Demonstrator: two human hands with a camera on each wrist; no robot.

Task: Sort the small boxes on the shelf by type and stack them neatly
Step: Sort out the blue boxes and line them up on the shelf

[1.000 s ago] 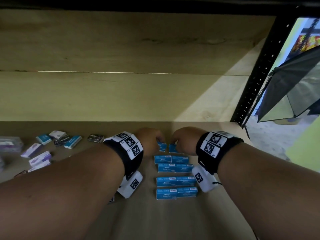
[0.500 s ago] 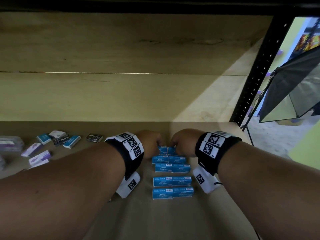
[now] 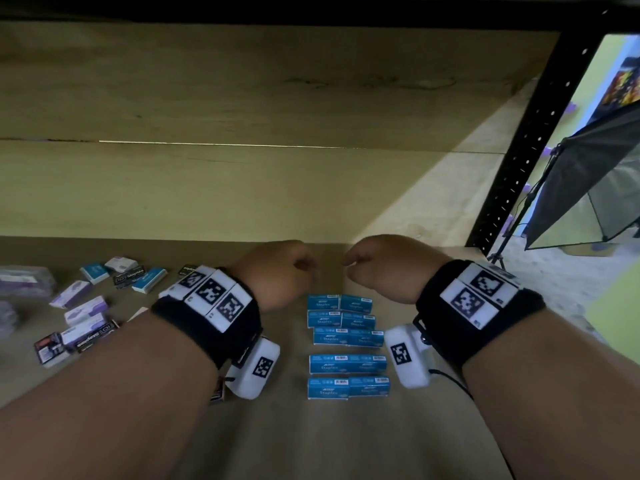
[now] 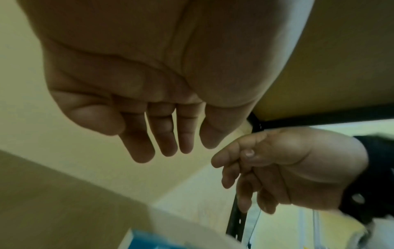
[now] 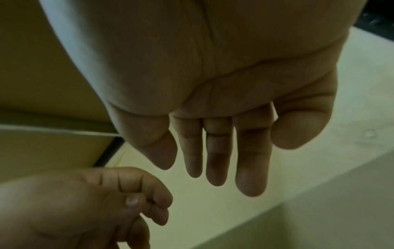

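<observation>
Both hands had lifted off the blue cardboard staple boxes [image 3: 346,344] — the left hand [image 3: 277,275] and right hand [image 3: 384,268] hung above them, fingers loosely extended, holding nothing. Those boxes lay in paired rows on the brown shelf board [image 3: 311,445], while mixed purple, black and blue small boxes [image 3: 90,306] lay scattered well to the left.

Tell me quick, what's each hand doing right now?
Left hand: open, fingers relaxed, holding nothing.
Right hand: open, fingers relaxed, holding nothing.

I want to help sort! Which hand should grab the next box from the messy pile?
Probably the left hand. The messy pile of purple, black and blue boxes lies on its side of the shelf. The right hand is beyond the neat blue rows. Both hands hold nothing.
</observation>
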